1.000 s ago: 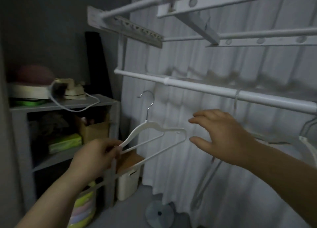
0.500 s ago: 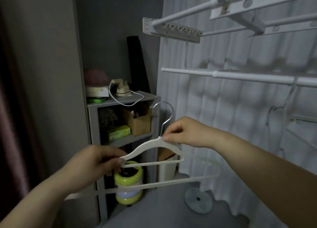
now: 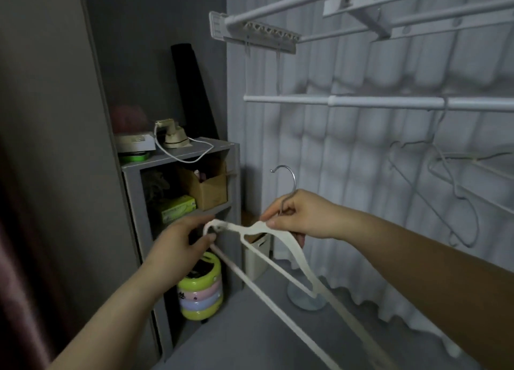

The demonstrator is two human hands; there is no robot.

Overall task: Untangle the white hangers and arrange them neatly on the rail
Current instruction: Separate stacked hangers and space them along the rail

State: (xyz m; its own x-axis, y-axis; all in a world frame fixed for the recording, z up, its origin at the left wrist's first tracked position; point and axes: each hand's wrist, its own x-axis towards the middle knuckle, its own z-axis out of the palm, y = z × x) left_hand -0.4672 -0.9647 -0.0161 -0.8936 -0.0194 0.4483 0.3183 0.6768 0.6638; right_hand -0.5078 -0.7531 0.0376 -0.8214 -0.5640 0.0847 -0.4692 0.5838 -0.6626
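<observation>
I hold one white hanger (image 3: 281,261) with a metal hook in front of me, below the white rail (image 3: 361,102). My right hand (image 3: 294,216) pinches its neck just under the hook. My left hand (image 3: 180,244) is at its left shoulder end, fingers curled around that tip. The hanger tilts, its far arm running down to the lower right. Several more white hangers (image 3: 456,186) dangle in a tangle from the rail at the right.
A grey shelf unit (image 3: 180,158) stands at the left with an iron, a cardboard box and a green box. A stacked pastel container (image 3: 201,292) and a white bin (image 3: 257,255) sit on the floor. White curtain behind; a drying rack (image 3: 258,33) overhead.
My right hand closed on the hanger's neck, and the hanger swung from level to tilted, its right arm dropping low. My view turned left.
</observation>
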